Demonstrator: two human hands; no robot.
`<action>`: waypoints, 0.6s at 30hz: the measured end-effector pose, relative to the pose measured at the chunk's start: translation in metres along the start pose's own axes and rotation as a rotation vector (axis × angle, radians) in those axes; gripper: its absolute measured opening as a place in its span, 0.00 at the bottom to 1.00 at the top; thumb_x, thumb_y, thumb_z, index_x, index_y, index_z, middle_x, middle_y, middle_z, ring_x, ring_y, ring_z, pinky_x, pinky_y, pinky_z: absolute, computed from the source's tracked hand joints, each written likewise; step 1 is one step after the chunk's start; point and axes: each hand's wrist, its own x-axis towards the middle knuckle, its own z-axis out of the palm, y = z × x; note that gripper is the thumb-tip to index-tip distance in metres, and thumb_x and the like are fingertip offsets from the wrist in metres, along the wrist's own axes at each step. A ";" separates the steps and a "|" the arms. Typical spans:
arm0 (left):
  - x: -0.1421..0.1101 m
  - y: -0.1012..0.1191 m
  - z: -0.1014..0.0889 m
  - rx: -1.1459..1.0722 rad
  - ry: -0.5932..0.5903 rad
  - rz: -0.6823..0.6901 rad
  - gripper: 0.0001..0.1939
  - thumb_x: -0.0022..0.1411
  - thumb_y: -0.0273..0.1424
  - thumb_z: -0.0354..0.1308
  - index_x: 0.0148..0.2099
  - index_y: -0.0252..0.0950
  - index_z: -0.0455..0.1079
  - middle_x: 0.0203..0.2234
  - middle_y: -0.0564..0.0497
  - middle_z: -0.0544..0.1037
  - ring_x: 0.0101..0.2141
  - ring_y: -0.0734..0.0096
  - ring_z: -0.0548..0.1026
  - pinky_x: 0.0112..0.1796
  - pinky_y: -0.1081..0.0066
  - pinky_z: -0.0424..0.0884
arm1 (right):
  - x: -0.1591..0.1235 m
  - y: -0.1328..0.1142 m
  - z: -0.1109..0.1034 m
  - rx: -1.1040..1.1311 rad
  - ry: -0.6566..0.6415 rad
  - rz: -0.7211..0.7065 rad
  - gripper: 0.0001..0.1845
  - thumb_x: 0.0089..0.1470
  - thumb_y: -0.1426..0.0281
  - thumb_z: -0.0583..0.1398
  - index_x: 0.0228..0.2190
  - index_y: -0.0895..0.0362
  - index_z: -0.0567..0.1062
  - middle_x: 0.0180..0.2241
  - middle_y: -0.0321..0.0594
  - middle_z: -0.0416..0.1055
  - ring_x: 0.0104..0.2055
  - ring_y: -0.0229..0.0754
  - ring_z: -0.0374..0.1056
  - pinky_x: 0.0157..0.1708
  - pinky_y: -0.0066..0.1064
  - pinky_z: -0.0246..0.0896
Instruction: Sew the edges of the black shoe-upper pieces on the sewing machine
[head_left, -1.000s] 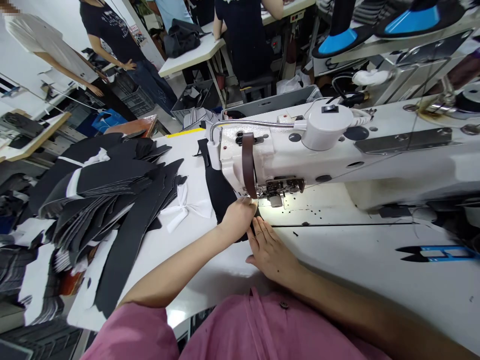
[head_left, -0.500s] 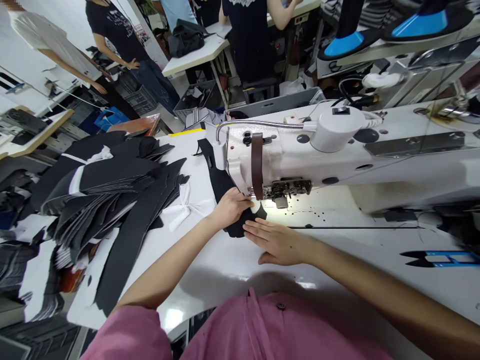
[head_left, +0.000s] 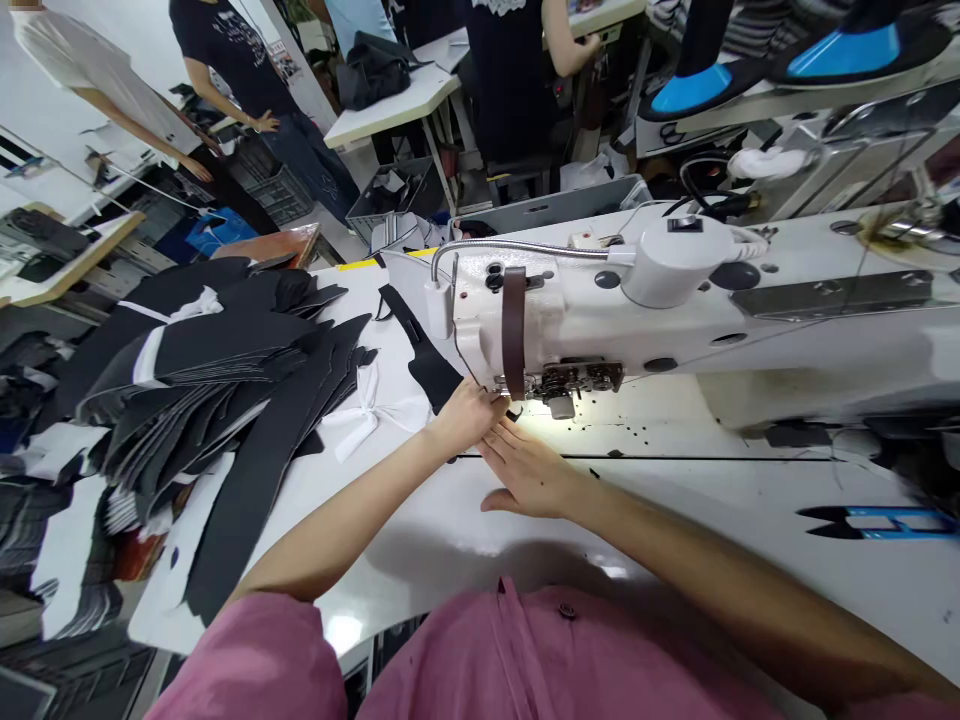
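Observation:
A black fabric piece (head_left: pixel 433 376) lies under the head of a white sewing machine (head_left: pixel 555 330), its strap-like end reaching away to the back left. Close to the needle, my left hand (head_left: pixel 469 412) has its fingers bent and closed on the fabric. My right hand (head_left: pixel 529 472) lies flat beside it, fingers stretched out and fingertips touching the left hand's fingers. Between them the two hands hide most of the cloth near the needle. A brown strap (head_left: pixel 514 330) hangs down the front of the machine head.
Stacks of black cut pieces (head_left: pixel 202 350), tied with white strips, cover the table's left side. A white cloth bow (head_left: pixel 367 410) lies near them. Blue thread snips (head_left: pixel 877 522) rest at the right. Thread cones (head_left: pixel 690 90) stand behind the machine. Several people work or stand beyond.
The black fabric has turned, its far end swinging left, away from the machine head. My right hand has slid left and forward against my left hand, which stays by the needle.

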 end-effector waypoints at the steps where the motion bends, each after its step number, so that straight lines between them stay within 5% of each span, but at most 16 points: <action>1: 0.001 0.000 0.001 0.010 0.023 0.001 0.14 0.64 0.21 0.44 0.29 0.32 0.67 0.23 0.47 0.71 0.29 0.65 0.69 0.35 0.65 0.64 | 0.001 0.000 0.000 0.005 0.008 0.006 0.51 0.53 0.43 0.50 0.58 0.77 0.54 0.59 0.69 0.51 0.64 0.60 0.43 0.61 0.54 0.41; 18: 0.014 -0.022 0.013 0.051 0.101 -0.032 0.16 0.63 0.21 0.44 0.29 0.31 0.72 0.26 0.46 0.73 0.34 0.64 0.70 0.41 0.64 0.66 | 0.019 0.017 -0.004 0.009 0.083 0.041 0.48 0.52 0.44 0.53 0.57 0.72 0.57 0.57 0.64 0.55 0.63 0.62 0.45 0.60 0.58 0.41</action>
